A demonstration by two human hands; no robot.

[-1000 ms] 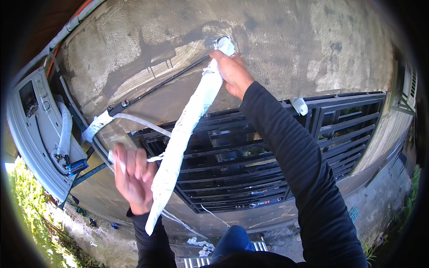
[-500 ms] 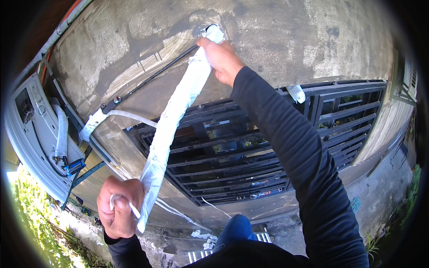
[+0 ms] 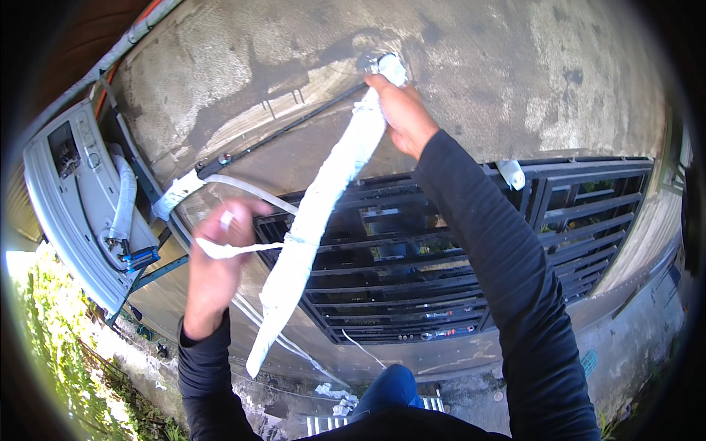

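At the far left, a white sheet-metal casing with an open side recess (image 3: 73, 198) is hanging beside the wall on a dark bracket. Next to the right, the left hand (image 3: 215, 257) is holding a thin, white, flexible tape strip (image 3: 239, 251), its fingers curling around the loose end. The strip is running across to a long, tapering bundle wrapped in white tape (image 3: 327, 195), which is slanting down and leftward from a rough hole in the grey concrete wall (image 3: 478, 88). The right hand (image 3: 404, 114) is gripping the bundle's upper end just below that hole, thumb and fingers clamped around it. Beneath the right sleeve, a black metal window grille (image 3: 390, 262) is spreading out to the right.

If the left hand's pull were easing, the strip could be slackening, wrinkling or twisting; pulling too hard could be tearing it. A loosening right grip could be letting the bundle swing, and a sharp bend might be straining it where it is leaving the wall.

Motion blur is obscuring how exactly the left fingers are pressing on the strip. The right hand is covering part of the wrapping, the bundle is concealing much of the hole, and the dark lens rim is closing in on the casing.
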